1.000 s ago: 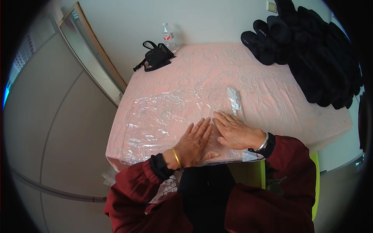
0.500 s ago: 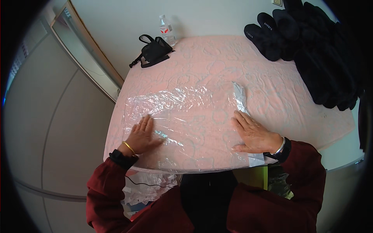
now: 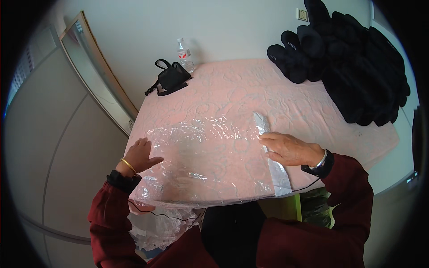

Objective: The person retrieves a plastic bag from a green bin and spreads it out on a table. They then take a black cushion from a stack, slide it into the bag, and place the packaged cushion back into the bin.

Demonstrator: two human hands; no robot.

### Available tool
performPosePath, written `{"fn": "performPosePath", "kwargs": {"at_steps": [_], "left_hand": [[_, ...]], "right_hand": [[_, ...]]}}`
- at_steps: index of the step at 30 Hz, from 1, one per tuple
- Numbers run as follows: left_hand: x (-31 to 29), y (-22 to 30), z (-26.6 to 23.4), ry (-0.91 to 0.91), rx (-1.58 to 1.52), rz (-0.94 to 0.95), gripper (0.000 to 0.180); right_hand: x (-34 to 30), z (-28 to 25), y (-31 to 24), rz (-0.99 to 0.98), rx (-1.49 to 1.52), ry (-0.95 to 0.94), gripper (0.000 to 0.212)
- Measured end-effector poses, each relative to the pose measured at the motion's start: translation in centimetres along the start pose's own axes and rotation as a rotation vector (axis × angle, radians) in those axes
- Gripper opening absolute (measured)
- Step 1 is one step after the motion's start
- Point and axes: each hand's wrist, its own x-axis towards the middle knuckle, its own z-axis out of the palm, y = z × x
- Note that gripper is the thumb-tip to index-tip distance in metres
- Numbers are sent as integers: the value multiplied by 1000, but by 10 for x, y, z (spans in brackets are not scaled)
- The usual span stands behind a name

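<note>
Clear film (image 3: 199,134) with a silvery-white strip (image 3: 279,177) lies along the near edge of the pink, grey-patterned cloth (image 3: 308,105), a black bag (image 3: 174,79) at its far-left corner.

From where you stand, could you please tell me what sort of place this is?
Likely a room in a home, perhaps a bedroom: there is a rumpled pink patterned fabric cover, a tall wood-framed mirror and large grey panels resembling wardrobe doors.

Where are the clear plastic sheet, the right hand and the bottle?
Clear plastic sheet (image 3: 205,158): head view, middle of its see-through surface.
Right hand (image 3: 290,149): head view, back of the hand.
Bottle (image 3: 184,56): head view, label around its middle.
</note>
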Motion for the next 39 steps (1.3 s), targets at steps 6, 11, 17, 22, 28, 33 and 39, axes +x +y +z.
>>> {"fn": "performPosePath", "kwargs": {"at_steps": [6,11,17,22,28,33,39], "left_hand": [[30,124,-40,335,-244,515,84],[75,204,18,309,-201,658,93],[57,184,21,63,31,598,102],[58,103,35,75,-39,433,110],[40,35,46,72,-79,197,112],[13,12,60,80,-91,227,111],[-39,-5,35,-106,17,233,106]], "right_hand": [[45,17,33,17,-415,78,48],[73,44,42,140,-355,60,61],[61,40,44,236,-284,-73,72],[40,21,89,405,-315,-65,82],[38,28,100,551,-346,-7,87],[17,42,54,578,-396,-25,84],[-4,27,-14,416,-309,-241,72]]}}
